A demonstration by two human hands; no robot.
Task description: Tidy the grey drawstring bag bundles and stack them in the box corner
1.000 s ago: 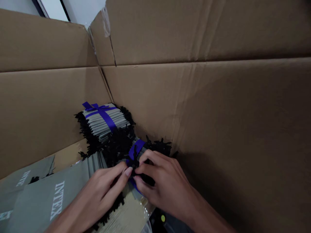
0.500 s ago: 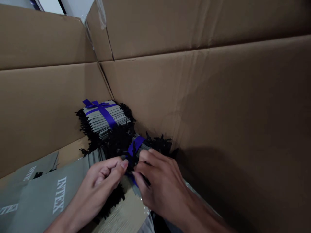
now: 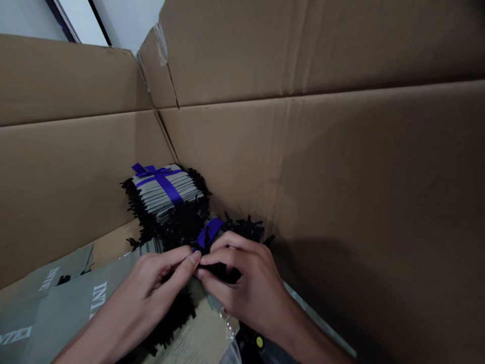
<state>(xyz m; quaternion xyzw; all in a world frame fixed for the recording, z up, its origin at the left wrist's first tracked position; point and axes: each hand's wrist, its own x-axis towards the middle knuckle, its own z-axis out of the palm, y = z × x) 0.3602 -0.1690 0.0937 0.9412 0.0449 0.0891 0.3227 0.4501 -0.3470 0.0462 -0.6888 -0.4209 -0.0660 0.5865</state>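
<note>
Violet ribbons [image 3: 164, 184] across grey-striped bundles [image 3: 159, 194], black shredded fringe [image 3: 182, 222], plain brown cardboard [image 3: 322, 202]

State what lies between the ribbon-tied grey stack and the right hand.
In the head view, black shredded filler and the blue ribbon of a second bundle lie between the ribbon-tied grey stack and the right hand.

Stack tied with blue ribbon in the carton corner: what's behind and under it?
Behind the grey stack stand brown cardboard carton walls, meeting at a corner. Black shredded fringe hugs its sides. Whatever lies under it is covered by the stack and fringe.
</note>
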